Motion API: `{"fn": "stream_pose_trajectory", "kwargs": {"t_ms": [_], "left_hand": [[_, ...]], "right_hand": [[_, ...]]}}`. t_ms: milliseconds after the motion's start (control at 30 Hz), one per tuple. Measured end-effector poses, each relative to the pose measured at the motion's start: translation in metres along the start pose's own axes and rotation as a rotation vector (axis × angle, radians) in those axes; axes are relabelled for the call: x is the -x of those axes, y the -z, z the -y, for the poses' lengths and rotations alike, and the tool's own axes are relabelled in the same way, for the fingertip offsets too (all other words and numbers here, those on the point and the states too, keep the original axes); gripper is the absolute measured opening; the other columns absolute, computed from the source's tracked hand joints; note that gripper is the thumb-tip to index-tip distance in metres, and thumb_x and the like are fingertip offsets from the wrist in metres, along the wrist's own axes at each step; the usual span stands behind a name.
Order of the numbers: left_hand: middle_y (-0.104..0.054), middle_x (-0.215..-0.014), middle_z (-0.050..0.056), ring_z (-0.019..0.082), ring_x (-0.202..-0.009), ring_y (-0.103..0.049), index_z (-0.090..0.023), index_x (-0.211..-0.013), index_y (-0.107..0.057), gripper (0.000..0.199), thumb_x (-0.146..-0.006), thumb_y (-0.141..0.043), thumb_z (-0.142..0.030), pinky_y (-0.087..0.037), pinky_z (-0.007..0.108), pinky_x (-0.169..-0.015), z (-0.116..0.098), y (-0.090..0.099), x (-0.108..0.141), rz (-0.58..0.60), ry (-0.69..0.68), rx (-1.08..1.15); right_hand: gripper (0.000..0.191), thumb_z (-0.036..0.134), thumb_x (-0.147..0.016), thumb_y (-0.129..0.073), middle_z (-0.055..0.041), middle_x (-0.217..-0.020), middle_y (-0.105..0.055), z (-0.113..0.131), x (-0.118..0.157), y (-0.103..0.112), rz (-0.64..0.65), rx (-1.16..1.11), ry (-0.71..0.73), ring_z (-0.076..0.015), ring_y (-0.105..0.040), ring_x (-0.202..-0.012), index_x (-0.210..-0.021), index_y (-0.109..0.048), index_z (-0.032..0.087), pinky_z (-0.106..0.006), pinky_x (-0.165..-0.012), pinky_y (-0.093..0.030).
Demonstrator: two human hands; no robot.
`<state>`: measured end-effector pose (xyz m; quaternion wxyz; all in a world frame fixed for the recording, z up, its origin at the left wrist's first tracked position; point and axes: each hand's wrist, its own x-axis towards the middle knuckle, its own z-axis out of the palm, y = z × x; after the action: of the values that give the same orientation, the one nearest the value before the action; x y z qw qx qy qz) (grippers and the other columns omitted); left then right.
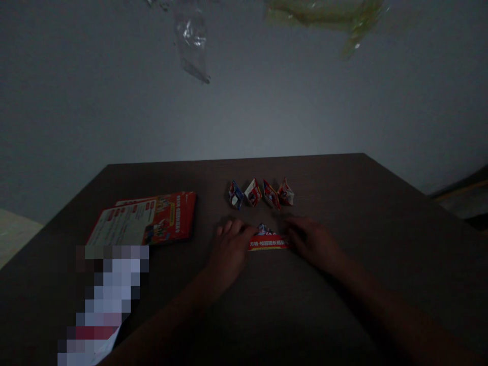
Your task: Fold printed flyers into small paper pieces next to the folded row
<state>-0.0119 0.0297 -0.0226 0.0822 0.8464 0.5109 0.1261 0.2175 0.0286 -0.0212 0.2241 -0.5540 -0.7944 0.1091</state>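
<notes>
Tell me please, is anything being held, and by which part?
Yes, the red paper strip: left hand on its left end, right hand on its right. Whether pinched or pressed is unclear.

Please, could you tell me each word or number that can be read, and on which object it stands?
"特·校园团长招": red paper strip with white print; characters at its ends are unclear.
Red-and-white printed leaflets: too small, dim.
Four small folded colourful papers: too small.
Pixelated white object: unreadable.
</notes>
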Motion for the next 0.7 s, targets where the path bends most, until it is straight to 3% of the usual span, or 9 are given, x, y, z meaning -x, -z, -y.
{"fn": "stream_pose_trajectory", "kwargs": {"t_ms": [133,400,700], "left_hand": [[-0.051,-0.113,0.004,0.022,-0.101,-0.044,-0.035,-0.125,-0.048,0.049,-0.085,-0.045,-0.008,-0.034,0.037,-0.083,-0.002,0.001,0.002,0.03,-0.097,-0.025],[-0.043,-0.133,0.004,0.025,-0.118,-0.04,-0.036,-0.127,-0.047,0.051,-0.087,-0.042,-0.007,-0.032,0.041,-0.092,0.001,-0.003,0.002,0.033,-0.202,-0.048],[-0.047,-0.131,0.003,0.023,-0.116,-0.042,-0.036,-0.129,-0.046,0.051,-0.087,-0.042,-0.007,-0.034,0.039,-0.091,0.001,-0.002,0.001,0.025,-0.209,-0.02]], "right_hand": [[0.033,0.021,-0.086,-0.046,-0.01,-0.106,-0.067,0.001,-0.001,0.002,0.007,-0.007,-0.027,-0.0233,-0.063,-0.093,-0.115,-0.06,0.016,-0.038,-0.084,-0.05],[0.033,0.022,-0.083,-0.052,-0.0081,-0.103,-0.068,-0.002,0.001,0.001,0.006,-0.101,-0.015,-0.0215,-0.064,-0.09,-0.115,-0.061,0.019,-0.036,-0.083,-0.05],[0.032,0.02,-0.082,-0.051,-0.0069,-0.106,-0.068,0.013,0.002,0.002,0.029,-0.234,-0.042,-0.0206,-0.064,-0.094,-0.111,-0.064,0.019,-0.035,-0.086,-0.049]]}}
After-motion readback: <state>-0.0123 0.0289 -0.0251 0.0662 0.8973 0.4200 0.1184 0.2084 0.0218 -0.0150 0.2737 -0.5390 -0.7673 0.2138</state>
